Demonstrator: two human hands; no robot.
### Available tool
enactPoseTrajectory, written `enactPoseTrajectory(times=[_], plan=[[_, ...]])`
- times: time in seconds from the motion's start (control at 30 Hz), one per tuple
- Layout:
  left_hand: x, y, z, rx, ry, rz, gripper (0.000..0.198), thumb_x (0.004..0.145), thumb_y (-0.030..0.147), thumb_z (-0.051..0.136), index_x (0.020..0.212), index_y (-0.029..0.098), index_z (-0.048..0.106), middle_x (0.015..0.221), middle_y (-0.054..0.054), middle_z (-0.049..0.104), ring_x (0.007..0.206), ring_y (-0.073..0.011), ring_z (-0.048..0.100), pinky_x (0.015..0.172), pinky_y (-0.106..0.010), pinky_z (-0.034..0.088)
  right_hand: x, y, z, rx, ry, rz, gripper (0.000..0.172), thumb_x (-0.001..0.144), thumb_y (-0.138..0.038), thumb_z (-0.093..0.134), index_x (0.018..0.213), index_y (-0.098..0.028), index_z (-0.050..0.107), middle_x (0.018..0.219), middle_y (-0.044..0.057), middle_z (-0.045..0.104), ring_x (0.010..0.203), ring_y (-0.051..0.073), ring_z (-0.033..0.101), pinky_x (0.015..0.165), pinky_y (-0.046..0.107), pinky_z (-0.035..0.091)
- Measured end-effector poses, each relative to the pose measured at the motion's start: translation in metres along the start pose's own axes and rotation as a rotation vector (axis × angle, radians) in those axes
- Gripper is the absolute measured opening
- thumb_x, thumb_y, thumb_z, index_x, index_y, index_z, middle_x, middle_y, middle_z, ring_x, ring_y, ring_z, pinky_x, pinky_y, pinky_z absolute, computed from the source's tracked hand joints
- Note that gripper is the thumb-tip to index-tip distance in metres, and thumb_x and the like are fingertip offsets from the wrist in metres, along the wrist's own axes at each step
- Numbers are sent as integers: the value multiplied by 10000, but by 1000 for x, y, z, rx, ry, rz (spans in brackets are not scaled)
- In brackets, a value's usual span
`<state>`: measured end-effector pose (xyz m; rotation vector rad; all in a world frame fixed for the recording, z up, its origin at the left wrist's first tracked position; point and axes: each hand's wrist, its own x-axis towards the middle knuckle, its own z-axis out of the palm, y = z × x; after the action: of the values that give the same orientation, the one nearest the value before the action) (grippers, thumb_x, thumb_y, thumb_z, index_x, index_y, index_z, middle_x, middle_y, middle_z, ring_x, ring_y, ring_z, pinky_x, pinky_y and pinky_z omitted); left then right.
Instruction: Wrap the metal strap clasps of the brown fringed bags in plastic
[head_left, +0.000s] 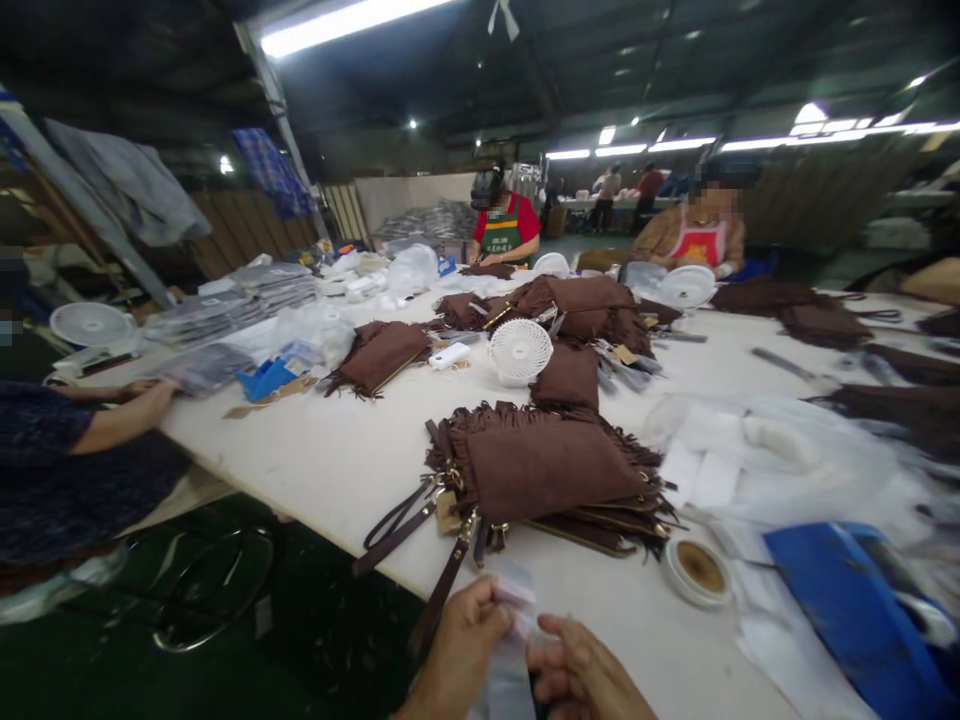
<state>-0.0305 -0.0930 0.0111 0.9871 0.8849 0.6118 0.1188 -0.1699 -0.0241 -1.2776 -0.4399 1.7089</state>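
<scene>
My left hand [466, 642] is at the bottom centre, thumb and fingers closed on a clear plastic bag [512, 690]. The plastic is blurred and hangs down between my hands. Close on its right is my right hand [589, 672], its fingers loosely bent and apart; whether they touch the plastic is unclear. Just beyond my hands lies a stack of brown fringed pouches [551, 468] with zips and metal clasps. Dark wrist straps [450, 580] hang from the stack over the table edge, beside my left hand.
A tape roll [699, 572] and a blue tape dispenser [855, 610] lie at right, near white plastic wrapping [795, 455]. A small white fan [520, 352] stands behind the stack, with more brown pouches [577, 295] beyond. A co-worker's arm [127, 415] reaches in at left; others sit across the table.
</scene>
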Motion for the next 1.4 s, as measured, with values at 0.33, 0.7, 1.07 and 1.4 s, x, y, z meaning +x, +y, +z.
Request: enactPoseTrajectory(times=[0.33, 0.7, 1.07, 1.4], plan=[[-33, 15, -53, 859, 3, 161, 263, 887, 369, 403, 765, 198, 562, 743, -35, 609, 723, -197, 558, 651, -296, 339, 33, -30, 36, -170, 74, -245, 396, 705, -565, 686, 728, -176, 611, 539, -58, 424, 504, 86, 343, 475, 216, 239], [-38, -45, -88, 42, 9, -120, 599, 422, 600, 832, 653, 165, 492, 611, -9, 560, 587, -136, 484, 571, -262, 315, 32, -29, 47, -263, 151, -288, 422, 739, -582, 634, 646, -191, 506, 515, -73, 384, 497, 88, 324, 497, 232, 237], [-66, 12, -83, 927, 108, 77, 328, 896, 443, 412, 717, 197, 535, 745, -27, 612, 735, -194, 549, 660, -315, 294, 26, -29, 61, -82, -62, -173, 396, 704, -511, 713, 907, -193, 592, 714, -17, 570, 582, 107, 459, 539, 226, 353], [-67, -5, -95, 361, 85, 8, 406, 723, 565, 656, 752, 172, 561, 720, -28, 597, 690, -186, 523, 631, -298, 321, 36, -30, 51, -361, 42, -281, 381, 734, -519, 667, 633, -178, 530, 552, -52, 444, 554, 103, 378, 543, 242, 280]])
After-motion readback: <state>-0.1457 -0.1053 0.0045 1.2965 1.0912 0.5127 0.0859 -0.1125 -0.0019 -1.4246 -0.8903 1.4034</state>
